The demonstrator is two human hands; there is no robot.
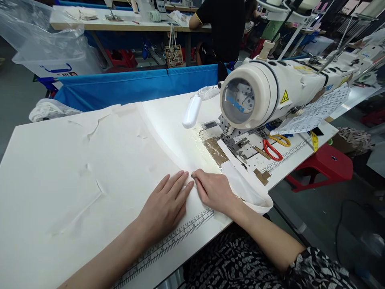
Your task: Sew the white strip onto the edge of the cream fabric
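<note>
White fabric lies over the left and middle of the sewing table, with a few creases. My left hand rests flat on it, fingers stretched out and pointing toward my right hand. Beside those fingertips, my right hand is closed in a pinch at the fabric's edge. A small dark tip shows at its thumb and forefinger; the rest is hidden in the hand. Part of the cloth runs under my right wrist and forms a loop at the table's front edge. The sewing machine stands just beyond my right hand.
Scissors with red handles and yellow handles lie by the machine. A printed ruler follows the front edge. A white lamp hangs over the table. Right of it stands a red stool. A person sits beyond.
</note>
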